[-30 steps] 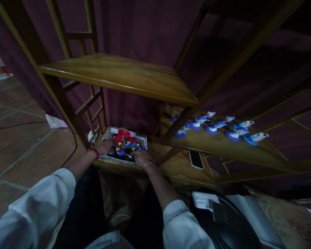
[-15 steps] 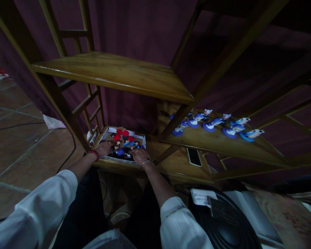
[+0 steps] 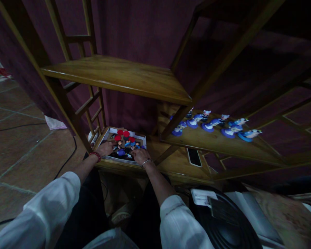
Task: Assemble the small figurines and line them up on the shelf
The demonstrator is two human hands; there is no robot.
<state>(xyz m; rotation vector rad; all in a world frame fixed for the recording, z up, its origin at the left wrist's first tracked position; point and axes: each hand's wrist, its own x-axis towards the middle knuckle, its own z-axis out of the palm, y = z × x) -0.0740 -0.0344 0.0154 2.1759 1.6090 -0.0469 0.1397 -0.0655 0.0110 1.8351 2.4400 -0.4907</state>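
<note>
A shallow white cardboard box sits on the lower wooden shelf, with several small figurines lying in it. My left hand, a red bead bracelet at its wrist, reaches over the left wall of the box. Its fingers are bent down among dark figurines, and the tips are hard to make out. From the right front corner my right hand reaches in, fingers curled near a blue figurine. What either hand grips is too dark to name. Red round pieces lie toward the back of the box, and a purple figurine toward the front.
More figurines on purple bases stand in rows on the raised shelf at right. Below it lies a phone. An upper shelf board overhangs the box. A black round stool is at lower right.
The whole view has shifted slightly. Both hands stay in the box, and the left has moved only a little; the figurines look almost the same.
</note>
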